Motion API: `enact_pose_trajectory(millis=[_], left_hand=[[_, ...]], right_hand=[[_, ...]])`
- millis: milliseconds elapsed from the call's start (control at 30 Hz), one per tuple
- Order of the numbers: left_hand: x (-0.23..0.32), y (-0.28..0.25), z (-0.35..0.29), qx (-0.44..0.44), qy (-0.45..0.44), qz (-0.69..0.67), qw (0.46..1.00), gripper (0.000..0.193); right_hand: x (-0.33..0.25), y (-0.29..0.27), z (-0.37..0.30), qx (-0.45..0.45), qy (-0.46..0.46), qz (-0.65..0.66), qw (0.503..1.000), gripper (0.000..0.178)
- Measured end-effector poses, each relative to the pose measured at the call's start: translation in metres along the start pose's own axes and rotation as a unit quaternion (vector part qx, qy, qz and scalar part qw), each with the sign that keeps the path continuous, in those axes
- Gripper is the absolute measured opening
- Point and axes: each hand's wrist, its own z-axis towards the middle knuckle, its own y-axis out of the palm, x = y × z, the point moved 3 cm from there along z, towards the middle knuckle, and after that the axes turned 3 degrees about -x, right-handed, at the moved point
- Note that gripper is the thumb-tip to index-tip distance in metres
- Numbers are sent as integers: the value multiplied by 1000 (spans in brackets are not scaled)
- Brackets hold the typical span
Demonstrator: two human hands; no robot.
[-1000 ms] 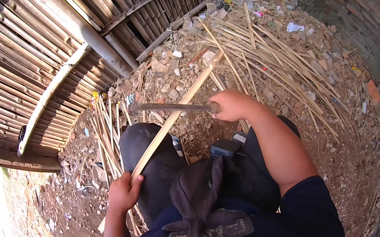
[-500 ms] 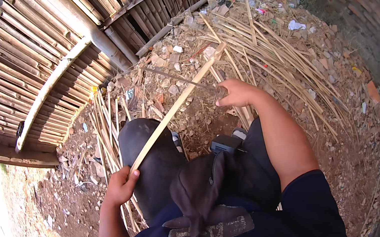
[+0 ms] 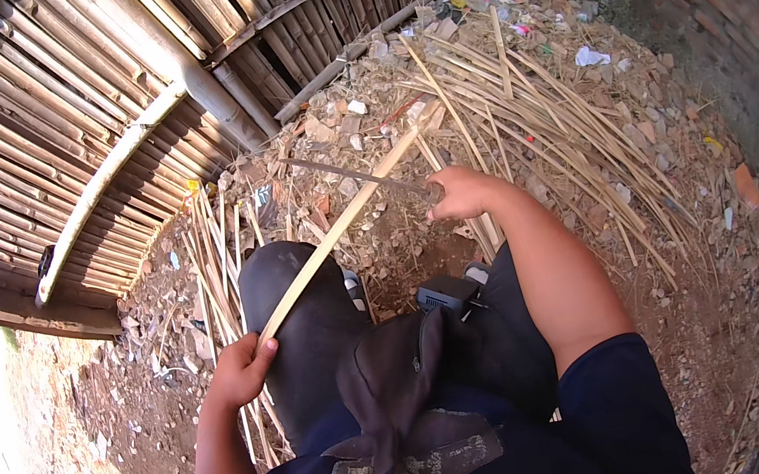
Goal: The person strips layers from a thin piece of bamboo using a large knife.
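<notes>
A long pale bamboo strip (image 3: pixel 338 234) slants from beside my left thigh up and to the right. My left hand (image 3: pixel 242 369) is closed round its near end, with the thumb on top. In my right hand (image 3: pixel 465 191) is a long, narrow-bladed knife (image 3: pixel 350 173), held by its handle, which the fingers mostly cover. The blade points left and crosses the strip near its far end. Whether the blade's edge touches the strip or bites into it, I cannot tell.
Cut bamboo strips (image 3: pixel 574 132) lie heaped at the far right, and another bundle (image 3: pixel 214 266) rests beside my left leg. Rubble and litter cover the ground. A bamboo wall (image 3: pixel 58 141) rises at the left, a brick wall (image 3: pixel 705 7) at the right. A dark boxy device (image 3: pixel 449 294) sits between my legs.
The strip's far end has come lower and to the left, while my left hand stays in place. The knife has shifted slightly nearer and to the left.
</notes>
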Motion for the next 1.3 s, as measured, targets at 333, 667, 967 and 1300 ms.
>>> enact_pose_trajectory(millis=[333, 667, 967, 1300], left_hand=[[10, 5, -5, 17, 6, 51, 999, 56], [12, -1, -10, -8, -14, 42, 999, 54], [14, 3, -13, -34, -5, 19, 999, 57], [14, 1, -16, -16, -33, 28, 999, 58]], right_hand=[[-31, 9, -9, 66, -42, -104, 991, 34], [-29, -3, -22, 149, 7, -12, 989, 34], [1, 7, -5, 83, 17, -9, 996, 33], [-61, 18, -36, 91, -25, -107, 990, 36]])
